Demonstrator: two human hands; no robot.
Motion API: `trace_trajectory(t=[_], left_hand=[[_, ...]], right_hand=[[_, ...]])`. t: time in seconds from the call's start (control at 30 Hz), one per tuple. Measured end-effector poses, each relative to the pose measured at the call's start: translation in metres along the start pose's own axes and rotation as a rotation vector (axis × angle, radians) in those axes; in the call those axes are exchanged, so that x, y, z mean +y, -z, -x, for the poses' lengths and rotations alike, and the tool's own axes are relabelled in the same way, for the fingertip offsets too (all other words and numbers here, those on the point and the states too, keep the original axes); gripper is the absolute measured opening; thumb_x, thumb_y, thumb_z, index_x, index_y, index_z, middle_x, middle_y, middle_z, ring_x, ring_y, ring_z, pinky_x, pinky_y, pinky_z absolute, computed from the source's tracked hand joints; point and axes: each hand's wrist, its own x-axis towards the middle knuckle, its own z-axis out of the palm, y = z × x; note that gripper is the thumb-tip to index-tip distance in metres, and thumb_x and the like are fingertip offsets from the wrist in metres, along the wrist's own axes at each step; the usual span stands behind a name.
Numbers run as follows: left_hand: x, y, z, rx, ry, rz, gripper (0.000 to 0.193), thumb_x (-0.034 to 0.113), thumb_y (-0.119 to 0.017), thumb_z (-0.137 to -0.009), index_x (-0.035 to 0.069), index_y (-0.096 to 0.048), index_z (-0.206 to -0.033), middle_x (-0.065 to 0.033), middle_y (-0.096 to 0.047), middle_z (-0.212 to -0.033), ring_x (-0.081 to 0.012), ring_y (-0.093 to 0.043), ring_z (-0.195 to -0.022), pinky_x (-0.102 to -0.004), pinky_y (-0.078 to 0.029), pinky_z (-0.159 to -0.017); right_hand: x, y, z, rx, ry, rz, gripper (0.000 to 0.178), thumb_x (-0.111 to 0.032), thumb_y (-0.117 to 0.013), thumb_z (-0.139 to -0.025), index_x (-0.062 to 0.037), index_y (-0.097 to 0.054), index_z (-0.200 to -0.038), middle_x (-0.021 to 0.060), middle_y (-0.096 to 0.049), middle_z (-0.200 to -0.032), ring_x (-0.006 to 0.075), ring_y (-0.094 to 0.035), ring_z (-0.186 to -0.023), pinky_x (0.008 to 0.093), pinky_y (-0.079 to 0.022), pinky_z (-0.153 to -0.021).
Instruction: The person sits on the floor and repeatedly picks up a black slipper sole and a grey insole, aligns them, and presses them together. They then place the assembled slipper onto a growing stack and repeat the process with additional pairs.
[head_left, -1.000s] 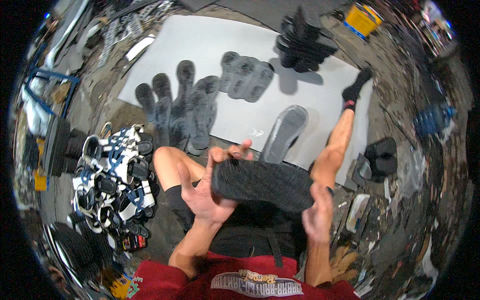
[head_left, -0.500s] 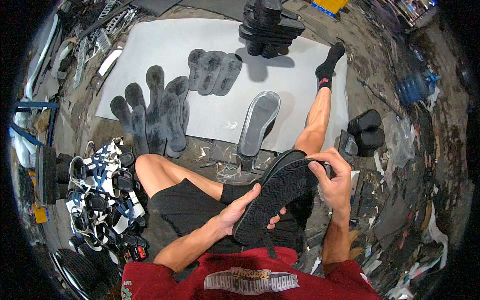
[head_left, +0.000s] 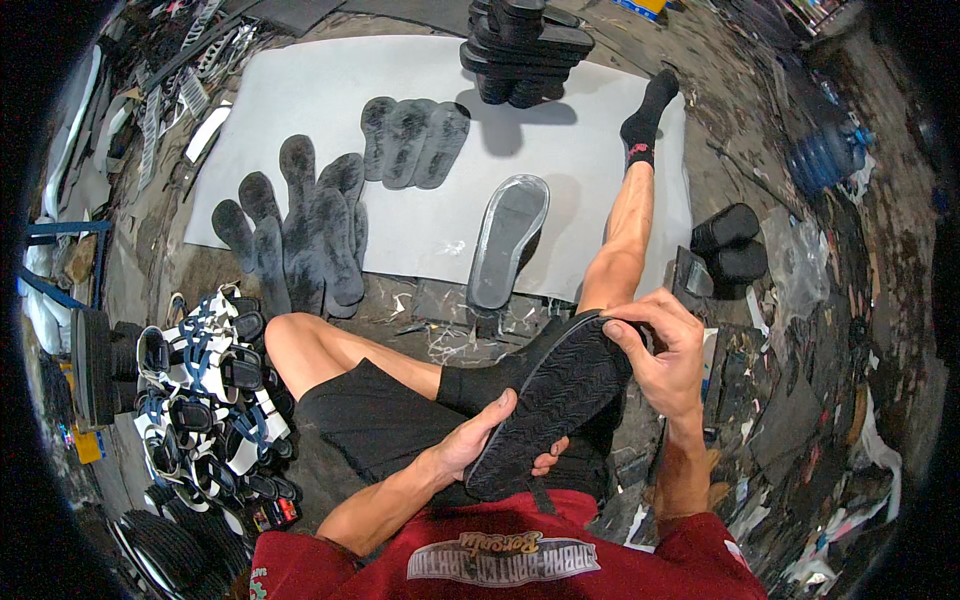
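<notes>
A black shoe sole (head_left: 555, 405) with a zigzag tread is tilted above my lap, its patterned side showing. My left hand (head_left: 472, 440) is wrapped round the near part of it, thumb along one edge and fingertips coming out at the other. At the far end, my right hand (head_left: 662, 345) pinches the sole's rim between thumb and fingers. What lies on the underside is hidden. Beyond the hands, a single grey sole (head_left: 505, 250) with a shiny wet-looking rim stands on the edge of a white sheet (head_left: 420, 240).
Dark insoles (head_left: 335, 240) lie fanned out at the left, and three more (head_left: 410, 140) lie further back. A stack of black soles (head_left: 525, 55) stands at the far edge. White-and-blue sandals (head_left: 205, 390) are heaped left of my knee. Two black rolled pieces (head_left: 735, 240) sit right.
The sole has turned slightly in my hands, so its tread shows at a different slant. Both hands keep their hold, and the whole view has shifted a little.
</notes>
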Motion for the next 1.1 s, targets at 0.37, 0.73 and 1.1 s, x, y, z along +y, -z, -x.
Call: trace_trajectory(t=[0.37, 0.73, 1.1], left_hand=[[-0.009, 0.022, -0.005, -0.106, -0.197, -0.206, 0.085, 0.062, -0.043, -0.108, -0.007, -0.040, -0.158, -0.0248, -0.061, -0.144, -0.0309, -0.067, -0.125, -0.0431, -0.053, -0.108], [0.070, 0.002, -0.025, 0.016, -0.205, -0.104, 0.070, 0.037, -0.054, -0.106, 0.007, -0.034, -0.167, -0.0172, -0.054, -0.157, -0.0271, -0.063, -0.136, -0.0411, -0.050, -0.117], [0.072, -0.010, -0.030, 0.031, -0.279, -0.205, 0.065, 0.042, -0.048, -0.109, 0.003, -0.042, -0.161, -0.0144, -0.062, -0.146, -0.0212, -0.065, -0.131, -0.0383, -0.051, -0.114]], right_hand=[[0.002, -0.019, 0.007, -0.032, 0.204, 0.057, 0.027, -0.004, -0.090, -0.083, -0.0006, -0.076, -0.106, 0.0113, -0.078, -0.097, 0.0216, -0.075, -0.094, 0.0358, -0.059, -0.085], [-0.022, -0.050, 0.029, 0.010, 0.046, -0.103, 0.056, -0.007, -0.093, -0.083, -0.0020, -0.062, -0.130, 0.0151, -0.075, -0.115, 0.0269, -0.075, -0.107, 0.0375, -0.061, -0.095], [-0.028, -0.061, 0.043, 0.208, -0.104, -0.067, 0.029, -0.006, -0.092, -0.081, -0.0030, -0.079, -0.107, 0.0115, -0.077, -0.102, 0.0256, -0.075, -0.093, 0.0359, -0.059, -0.085]])
